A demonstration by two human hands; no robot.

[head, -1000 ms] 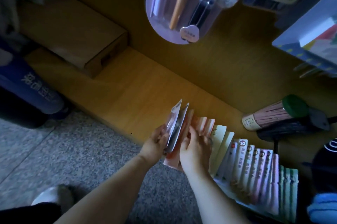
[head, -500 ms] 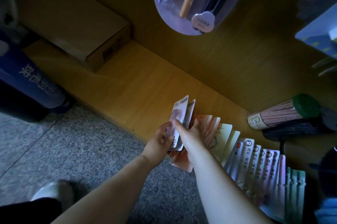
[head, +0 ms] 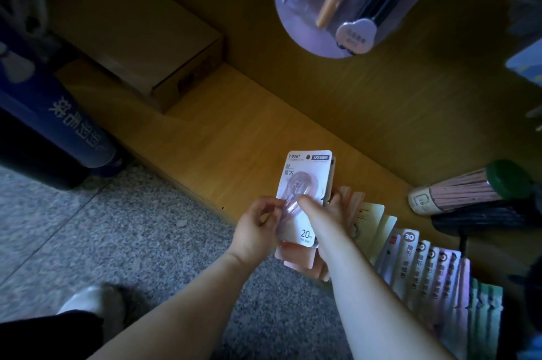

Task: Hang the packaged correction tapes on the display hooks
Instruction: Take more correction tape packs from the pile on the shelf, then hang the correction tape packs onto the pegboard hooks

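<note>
Head view is looking down at both my hands over the low wooden shelf (head: 234,136). My left hand (head: 255,230) is pinching the left edge of the front correction tape pack (head: 305,180), fingers curled closed onto the card and its clear blister. My right hand (head: 325,219) is closing on the same pack from the right, thumb lying across the blister and the other fingers going behind the card; I am judging both hands clamped on it, though the rear fingers are hidden.

The pack is standing nearly upright with its long axis running up and away from me, header edge uppermost and the "20 m" print at the bottom near my wrists. At least one more pack is sitting directly behind it, and pinkish cards (head: 296,257) are showing below and behind my hands. The row of remaining packs (head: 425,268) is fanning off to my right along the shelf edge.

No bare display hook is appearing in this view; only a hanging blister pack (head: 337,1) is showing above, on the back panel. I am judging that the hooks are lying upward and forward of my hands, so the header end is already facing the right way. The hang hole at the top is too small to confirm. The right hand is sitting nearer the stock.
</note>
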